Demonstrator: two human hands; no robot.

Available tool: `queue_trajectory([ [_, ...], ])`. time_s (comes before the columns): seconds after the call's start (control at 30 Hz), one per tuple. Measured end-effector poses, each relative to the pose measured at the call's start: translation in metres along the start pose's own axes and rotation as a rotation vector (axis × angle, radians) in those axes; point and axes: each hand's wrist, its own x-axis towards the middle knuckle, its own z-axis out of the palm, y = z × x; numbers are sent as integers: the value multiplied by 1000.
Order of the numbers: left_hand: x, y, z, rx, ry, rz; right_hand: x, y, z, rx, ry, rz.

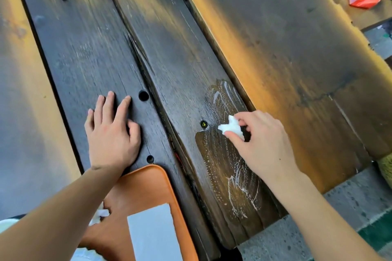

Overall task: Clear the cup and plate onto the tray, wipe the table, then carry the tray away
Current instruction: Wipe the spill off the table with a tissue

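Under right hand (263,144): crumpled white tissue wad (231,128) pinched in fingertips on dark wooden plank table (84,48), soapy streak running lengthwise toward its wrist. Left hand (111,131) spread flat, orange plastic tray (152,188) just behind it.

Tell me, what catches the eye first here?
The right hand pinching a white tissue against the dark wooden table, with wet streaks smeared on the plank around it. Next, the left hand pressed flat on the wood, just beyond an orange tray at the near edge.
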Motion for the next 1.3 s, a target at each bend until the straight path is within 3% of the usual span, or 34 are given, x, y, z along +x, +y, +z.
queue_trajectory([
  [0.2,1,2,-1,1,-3,-2,44,1,-12,126,-30,-63],
  [0.37,1,1,-1,7,-9,-5,100,1,-23,160,44,-181],
  [0.6,0,2,-1,-3,11,-2,158,3,-16,169,-49,-133],
  [0.7,1,1,0,-4,14,0,159,4,-12,102,-118,-201],
  [0.93,1,1,1,2,24,-3,151,6,-5,85,-81,-216],
  [1.3,1,0,2,-5,30,7,102,14,5,91,-109,-400],
])
